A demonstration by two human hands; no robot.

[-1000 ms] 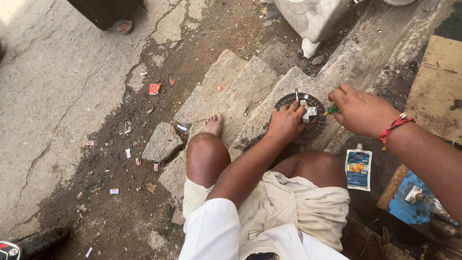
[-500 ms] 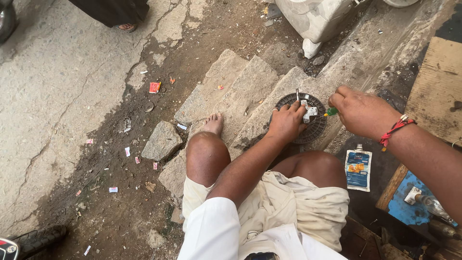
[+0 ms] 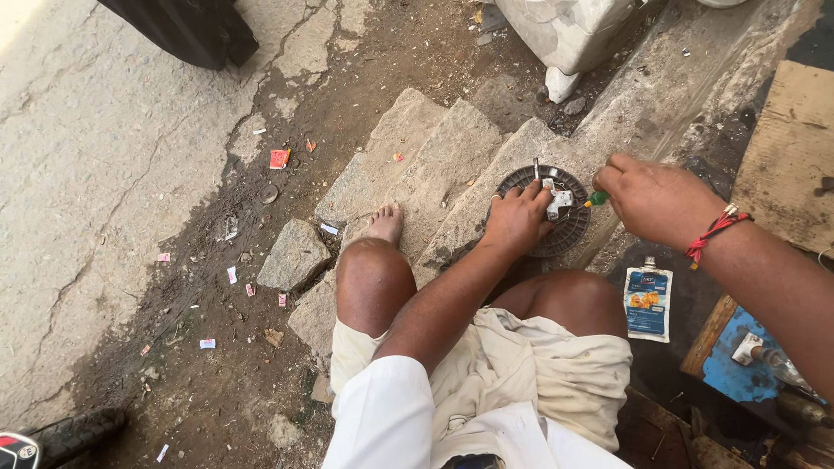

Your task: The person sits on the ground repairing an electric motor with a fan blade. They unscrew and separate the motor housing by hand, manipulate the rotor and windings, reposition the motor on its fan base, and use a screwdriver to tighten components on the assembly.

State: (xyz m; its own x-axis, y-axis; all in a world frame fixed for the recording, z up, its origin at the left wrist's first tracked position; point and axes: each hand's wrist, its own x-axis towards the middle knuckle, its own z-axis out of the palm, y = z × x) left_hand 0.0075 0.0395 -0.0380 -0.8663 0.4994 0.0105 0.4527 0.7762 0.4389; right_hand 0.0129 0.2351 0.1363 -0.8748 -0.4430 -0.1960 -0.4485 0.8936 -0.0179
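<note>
On the stone slabs point(image 3: 434, 165) ahead of the bare knees lies a dark round slotted disc point(image 3: 569, 227), near the slab's right edge where a concrete curb point(image 3: 660, 95) rises. Bare dirt ground point(image 3: 200, 287) lies open to the left; a blue pouch point(image 3: 648, 301) sits just right of the knee. Left hand point(image 3: 517, 217) presses flat on the disc, fingers spread over small white parts point(image 3: 558, 201). Right hand point(image 3: 651, 198) comes from the right, fingers closed around a green-handled tool point(image 3: 596, 199) whose tip meets the disc's middle.
</note>
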